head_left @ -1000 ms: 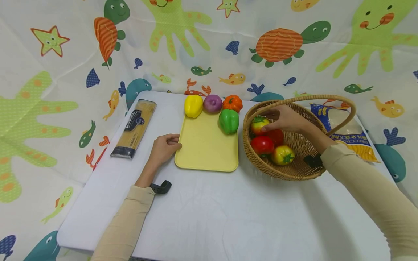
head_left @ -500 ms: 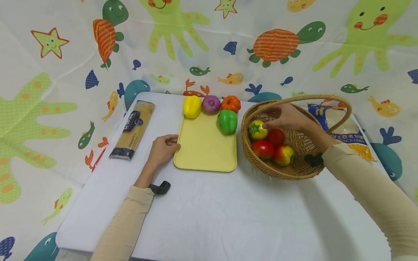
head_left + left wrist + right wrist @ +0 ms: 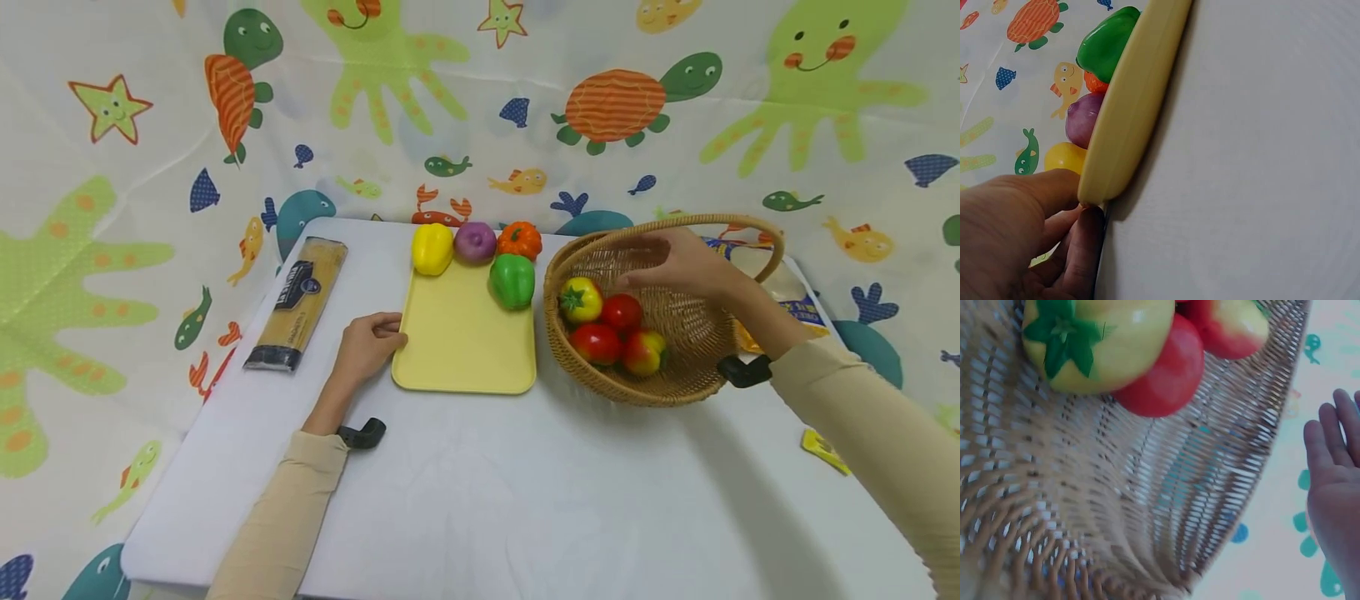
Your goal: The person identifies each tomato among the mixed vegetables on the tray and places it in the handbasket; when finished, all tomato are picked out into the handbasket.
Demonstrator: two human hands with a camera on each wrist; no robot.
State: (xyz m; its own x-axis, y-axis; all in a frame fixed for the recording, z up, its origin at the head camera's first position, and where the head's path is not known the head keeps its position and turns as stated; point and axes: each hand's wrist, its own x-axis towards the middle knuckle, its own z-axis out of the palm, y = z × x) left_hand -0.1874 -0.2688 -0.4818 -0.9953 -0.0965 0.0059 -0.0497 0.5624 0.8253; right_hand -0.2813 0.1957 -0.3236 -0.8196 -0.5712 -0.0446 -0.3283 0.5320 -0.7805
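Note:
My left hand (image 3: 366, 348) pinches the left rim of the pale yellow tray (image 3: 465, 350); in the left wrist view its fingers (image 3: 1060, 190) meet the tray's end. Above the wicker basket (image 3: 678, 392) my right hand (image 3: 682, 265) is spread, with nothing in it. Inside the basket lie a yellow fruit with a green leafy top (image 3: 581, 300), a round red fruit (image 3: 622, 313), another red fruit (image 3: 596, 343) and a red-yellow fruit (image 3: 642, 352). The right wrist view has the hand (image 3: 1338, 481) apart from them, its fingers straight.
A green bell pepper (image 3: 512, 282) sits on the tray's far right corner. Along its far edge are a yellow bell pepper (image 3: 432, 249), a purple onion (image 3: 476, 242) and an orange pumpkin (image 3: 520, 241). Spaghetti (image 3: 296, 304) lies left; a pasta bag (image 3: 806, 308) is behind the basket.
My right hand has let go of the yellow fruit, which has turned leafy top up, and has drawn back to the right. The left hand stays at the tray.

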